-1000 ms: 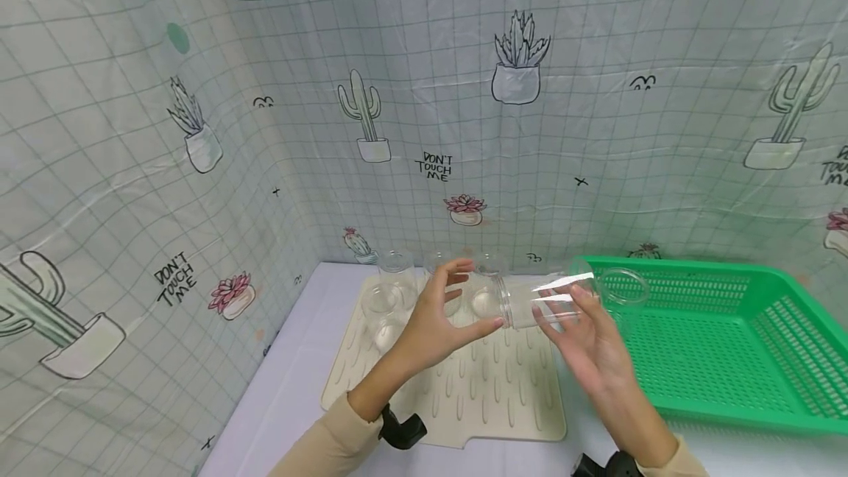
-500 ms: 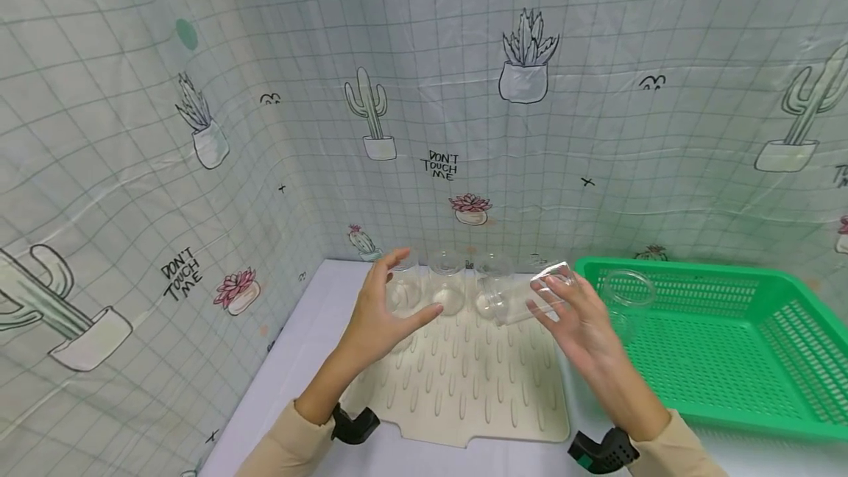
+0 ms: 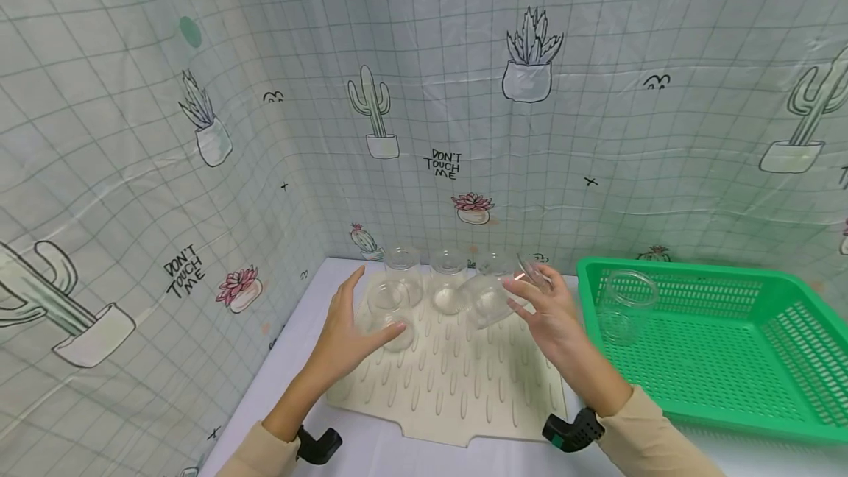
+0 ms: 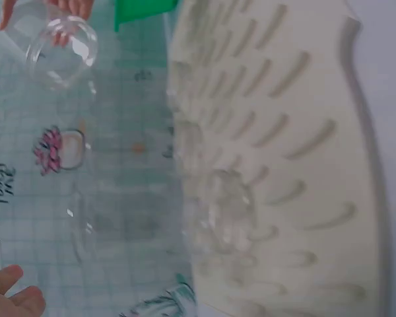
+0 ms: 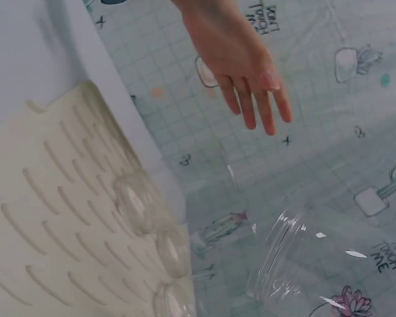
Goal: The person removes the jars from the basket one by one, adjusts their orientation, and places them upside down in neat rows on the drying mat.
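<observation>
My right hand [image 3: 550, 311] grips a clear jar [image 3: 489, 302], tilted with its ridged neck toward the lower left. The neck of this jar [image 5: 284, 257] also shows in the right wrist view. My left hand [image 3: 347, 337] has its thumb and fingers spread wide, with nothing in its grasp. It is beside the front-left clear jar [image 3: 396, 324]; I cannot tell whether it touches it. Behind, a row of clear jars, including the back-left jar [image 3: 403, 271] and the middle jar [image 3: 448, 285], stands upright on the cream ridged mat [image 3: 457, 396].
A green plastic basket [image 3: 715, 422] sits to the right of the mat, with another clear jar [image 3: 629, 300] upright in its left end. A white cloth [image 3: 298, 337] covers the table. A cactus-print curtain [image 3: 424, 94] hangs close behind the jars and along the left side.
My left hand has let go of the jar's neck and moved left and down toward the front-left jar. My right hand has carried its jar leftward over the mat, its neck dipping lower.
</observation>
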### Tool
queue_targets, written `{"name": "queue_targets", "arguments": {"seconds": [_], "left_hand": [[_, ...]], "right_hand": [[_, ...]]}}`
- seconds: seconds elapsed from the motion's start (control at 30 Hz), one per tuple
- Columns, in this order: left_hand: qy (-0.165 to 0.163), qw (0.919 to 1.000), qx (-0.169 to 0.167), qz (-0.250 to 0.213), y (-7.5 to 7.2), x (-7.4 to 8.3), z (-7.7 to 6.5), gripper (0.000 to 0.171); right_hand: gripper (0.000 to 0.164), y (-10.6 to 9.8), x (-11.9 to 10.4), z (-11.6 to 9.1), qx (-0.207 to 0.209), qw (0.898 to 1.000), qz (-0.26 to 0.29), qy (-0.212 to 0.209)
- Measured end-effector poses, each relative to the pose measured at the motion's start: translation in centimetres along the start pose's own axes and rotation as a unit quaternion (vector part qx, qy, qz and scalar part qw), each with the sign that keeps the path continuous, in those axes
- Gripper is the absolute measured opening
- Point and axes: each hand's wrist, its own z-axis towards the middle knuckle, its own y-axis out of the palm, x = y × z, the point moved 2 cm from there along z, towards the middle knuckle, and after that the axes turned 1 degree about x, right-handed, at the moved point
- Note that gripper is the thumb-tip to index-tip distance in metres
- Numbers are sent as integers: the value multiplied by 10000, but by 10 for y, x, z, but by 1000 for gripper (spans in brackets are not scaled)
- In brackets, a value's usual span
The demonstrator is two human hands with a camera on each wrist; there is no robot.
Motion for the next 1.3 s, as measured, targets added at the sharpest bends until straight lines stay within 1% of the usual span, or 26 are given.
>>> {"name": "queue_targets", "arguments": {"seconds": [0.07,0.17,0.3,0.43,0.6,0.77,0.97,1.13,1.3], "left_hand": [[-49,9998,-77,189,0,-10,-3,106],[15,9989,-139,443,3,-28,-6,109],[56,9975,-233,664,10,-49,-12,114],[22,9962,-388,783,16,-63,-18,115],[46,9928,-576,1047,22,-78,-22,111],[-109,9893,-834,1192,27,-87,-27,107],[-129,9852,-1024,1368,33,-95,-32,103],[-243,9826,-1157,1435,37,-98,-37,105],[-274,9801,-1284,1488,40,-100,-41,104]], "right_hand": [[72,3,5,4,0,9999,-166,-2],[75,8,13,10,-14,9990,-440,-31],[77,14,25,19,90,9943,-1063,-66],[78,19,40,27,197,9866,-1612,-177],[80,27,54,31,209,9789,-2011,-286],[78,32,66,35,172,9741,-2226,-351],[78,40,81,39,73,9646,-2584,-520],[76,43,93,42,-11,9594,-2748,-628],[78,45,102,45,-83,9544,-2900,-701]]}}
